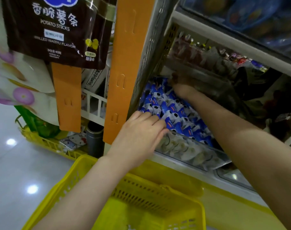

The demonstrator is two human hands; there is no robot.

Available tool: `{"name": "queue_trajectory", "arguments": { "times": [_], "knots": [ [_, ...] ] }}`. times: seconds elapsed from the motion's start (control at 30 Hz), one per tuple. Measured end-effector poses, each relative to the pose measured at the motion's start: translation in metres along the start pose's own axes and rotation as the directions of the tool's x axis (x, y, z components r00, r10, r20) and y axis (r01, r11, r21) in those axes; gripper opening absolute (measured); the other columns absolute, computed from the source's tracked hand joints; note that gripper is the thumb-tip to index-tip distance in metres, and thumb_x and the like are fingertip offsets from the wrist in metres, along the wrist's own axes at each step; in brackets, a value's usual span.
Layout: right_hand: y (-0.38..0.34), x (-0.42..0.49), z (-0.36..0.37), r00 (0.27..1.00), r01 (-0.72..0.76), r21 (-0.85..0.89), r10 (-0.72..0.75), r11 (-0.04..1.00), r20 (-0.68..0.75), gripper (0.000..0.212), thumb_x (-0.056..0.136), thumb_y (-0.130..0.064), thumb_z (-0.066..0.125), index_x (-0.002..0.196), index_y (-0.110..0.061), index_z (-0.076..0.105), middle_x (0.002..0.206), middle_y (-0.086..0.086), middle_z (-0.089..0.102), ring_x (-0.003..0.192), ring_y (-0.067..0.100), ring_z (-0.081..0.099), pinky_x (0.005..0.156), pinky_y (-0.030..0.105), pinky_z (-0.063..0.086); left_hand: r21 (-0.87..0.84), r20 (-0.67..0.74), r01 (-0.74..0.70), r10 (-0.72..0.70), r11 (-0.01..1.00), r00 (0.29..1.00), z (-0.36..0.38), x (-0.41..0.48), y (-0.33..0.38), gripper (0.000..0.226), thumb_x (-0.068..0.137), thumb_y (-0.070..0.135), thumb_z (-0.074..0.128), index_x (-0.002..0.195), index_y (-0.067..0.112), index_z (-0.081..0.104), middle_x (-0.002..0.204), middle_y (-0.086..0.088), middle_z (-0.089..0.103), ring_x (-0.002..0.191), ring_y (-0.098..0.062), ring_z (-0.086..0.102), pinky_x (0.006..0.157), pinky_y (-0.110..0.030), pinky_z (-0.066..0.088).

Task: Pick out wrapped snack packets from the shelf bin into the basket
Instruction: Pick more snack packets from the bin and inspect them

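With the basket (85, 165) just below the shelf bin (191, 152), likely for short drops, we rest our left hand (139, 135), fingers straight, on the bin's front snack packets (173, 112), while our right hand's (182, 91) grip, deeper in, is too blurred to tell.

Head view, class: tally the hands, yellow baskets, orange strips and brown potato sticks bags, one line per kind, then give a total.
Hands: 2, left hand and right hand
Yellow baskets: 2, near basket and floor basket
Orange strips: 2, short strip and long strip
Potato sticks bag: 1
Total: 7
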State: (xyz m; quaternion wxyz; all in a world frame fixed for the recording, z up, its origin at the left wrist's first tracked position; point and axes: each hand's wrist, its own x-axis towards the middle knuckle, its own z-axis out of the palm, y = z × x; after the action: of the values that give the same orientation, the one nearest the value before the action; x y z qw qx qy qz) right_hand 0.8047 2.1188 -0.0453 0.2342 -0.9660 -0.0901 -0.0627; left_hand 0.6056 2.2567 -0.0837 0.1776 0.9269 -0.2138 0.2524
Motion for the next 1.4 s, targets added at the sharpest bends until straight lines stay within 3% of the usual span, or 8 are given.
{"name": "queue_trajectory", "arguments": {
  "times": [0.23,0.6,0.7,0.8,0.97,1.17,1.3,1.4],
  "knots": [
    [0.002,0.039,0.025,0.986,-0.165,0.087,0.162,0.982,0.049,0.053,0.091,-0.036,0.054,0.13,-0.001,0.045,0.129,0.016,0.053,0.114,0.028,0.053,0.085,0.027,0.042,-0.002,0.004,-0.025,0.025,1.0,1.0,0.001,0.001,-0.002,0.035,0.094,0.029,0.034,0.088,0.015,0.065,0.078,0.001,0.063,0.074,-0.02,0.057,0.074,-0.03,0.036],
    [-0.008,0.012,-0.01,0.898,-0.085,0.356,0.226,0.931,-0.377,0.047,0.09,-0.031,0.058,0.128,-0.006,0.047,0.13,0.01,0.054,0.118,0.022,0.051,0.087,0.018,0.038,-0.004,0.039,-0.027,0.027,1.0,0.999,0.0,0.0,0.0,0.034,0.093,0.028,0.034,0.087,0.014,0.065,0.077,0.001,0.063,0.073,-0.02,0.056,0.074,-0.03,0.033],
    [-0.015,-0.027,-0.029,0.909,0.031,0.449,0.161,0.893,-0.384,0.037,0.091,-0.024,0.057,0.123,-0.007,0.049,0.124,0.009,0.057,0.115,0.021,0.053,0.08,0.009,0.035,-0.062,0.044,0.006,-0.004,0.998,0.999,-0.002,-0.002,0.002,0.031,0.096,0.026,0.037,0.094,0.013,0.065,0.086,-0.001,0.064,0.083,-0.022,0.058,0.081,-0.028,0.031],
    [-0.021,-0.075,-0.042,0.95,0.064,0.6,0.137,0.798,-0.282,0.027,0.091,-0.019,0.057,0.116,-0.008,0.055,0.112,0.007,0.062,0.103,0.02,0.06,0.086,0.024,0.049,-0.247,-0.045,0.054,-0.067,0.967,0.997,-0.004,-0.011,0.008,0.025,0.096,0.018,0.042,0.111,0.009,0.06,0.104,-0.005,0.058,0.099,-0.02,0.052,0.088,-0.028,0.035],
    [-0.032,-0.159,-0.057,0.99,0.029,0.72,0.077,0.693,-0.115,0.005,0.089,-0.019,0.06,0.092,-0.015,0.062,0.097,0.006,0.07,0.089,0.014,0.067,0.076,0.025,0.056,-0.615,-0.173,0.179,-0.352,0.768,0.92,-0.017,-0.028,0.028,0.022,0.097,0.025,0.038,0.111,0.018,0.055,0.098,0.013,0.049,0.092,0.002,0.048,0.079,-0.009,0.036],
    [-0.034,-0.237,-0.033,0.983,-0.085,0.701,-0.055,0.708,0.175,0.014,0.087,-0.01,0.061,0.093,0.002,0.064,0.091,0.024,0.067,0.078,0.017,0.063,0.074,0.03,0.055,-0.907,0.315,0.407,-0.467,0.108,0.826,-0.022,-0.044,0.048,0.019,0.089,0.035,0.047,0.089,0.019,0.057,0.078,0.015,0.064,0.078,0.001,0.059,0.065,-0.008,0.045],
    [-0.028,-0.26,-0.011,0.97,-0.17,0.736,-0.021,0.655,0.243,0.017,0.088,-0.006,0.058,0.1,0.005,0.061,0.085,0.016,0.065,0.071,0.009,0.061,0.066,0.018,0.052,-0.878,0.321,0.451,-0.502,0.159,0.803,-0.015,-0.063,0.056,0.014,0.092,0.019,0.052,0.091,0.007,0.06,0.088,-0.021,0.06,0.08,-0.02,0.056,0.072,-0.029,0.047],
    [-0.025,-0.267,0.003,0.962,-0.241,0.78,0.033,0.577,0.273,0.014,0.091,-0.008,0.054,0.1,-0.002,0.062,0.085,0.01,0.065,0.069,0.007,0.061,0.061,0.016,0.05,-0.878,0.309,0.452,-0.536,0.156,0.785,-0.009,-0.072,0.055,0.012,0.091,0.015,0.053,0.091,0.004,0.058,0.082,-0.014,0.064,0.073,-0.009,0.061,0.065,-0.021,0.05]
  ]
}}
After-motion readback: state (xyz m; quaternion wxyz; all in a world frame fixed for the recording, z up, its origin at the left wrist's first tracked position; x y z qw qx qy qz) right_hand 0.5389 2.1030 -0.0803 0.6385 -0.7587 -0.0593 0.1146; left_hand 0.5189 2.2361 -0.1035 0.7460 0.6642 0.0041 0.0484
